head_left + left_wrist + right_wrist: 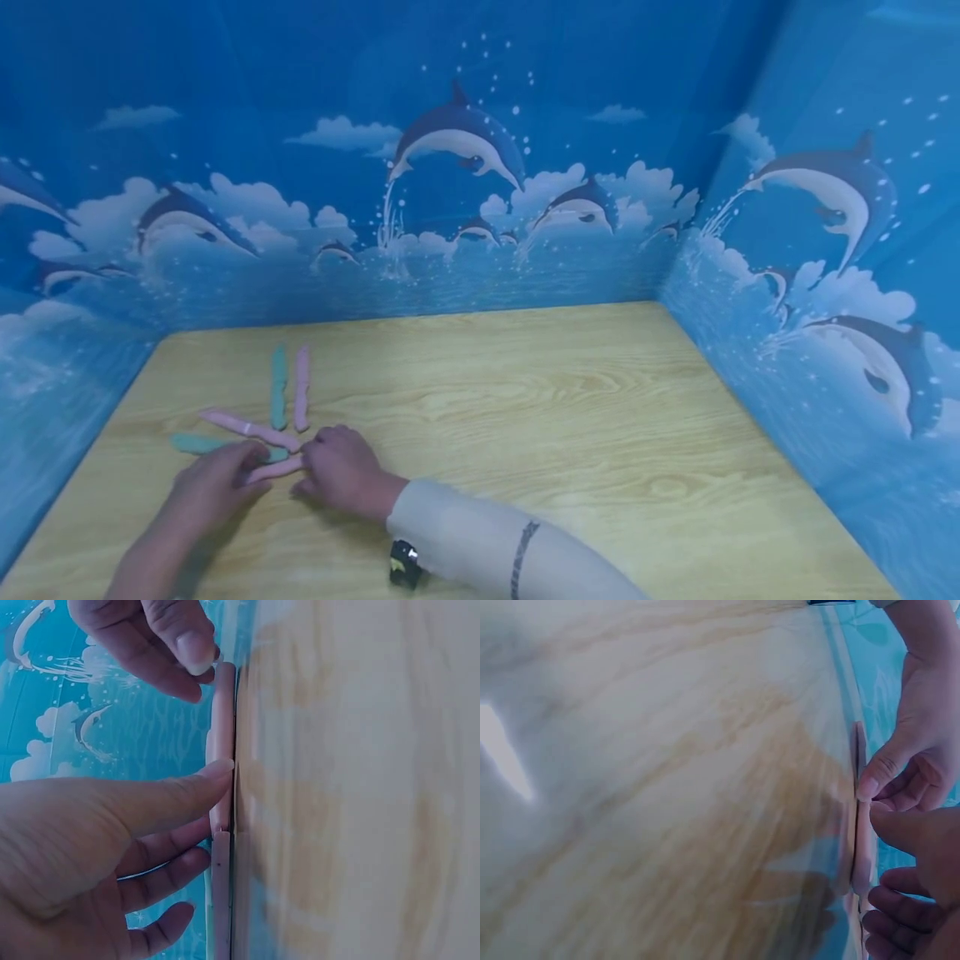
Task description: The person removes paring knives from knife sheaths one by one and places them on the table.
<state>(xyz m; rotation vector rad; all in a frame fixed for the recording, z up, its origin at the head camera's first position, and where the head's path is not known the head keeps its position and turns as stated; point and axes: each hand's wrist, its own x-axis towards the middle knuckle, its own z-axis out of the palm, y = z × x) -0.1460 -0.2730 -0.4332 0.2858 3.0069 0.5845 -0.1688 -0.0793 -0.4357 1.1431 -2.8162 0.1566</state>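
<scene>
My left hand pinches a slim pink stick with a wavy edge, low over the table. In the left wrist view the thumb lies along this pink stick, with the other fingers behind it. Loosely bent, my right hand has its fingertips right at the stick's right end. Just beyond lie another pink stick with a pale band and a green stick, partly hidden by the left hand. Farther back, a green stick and a pink stick lie side by side.
The wood-grain table is bordered at the back and sides by blue dolphin-print sheets. A small black device shows beside the right sleeve.
</scene>
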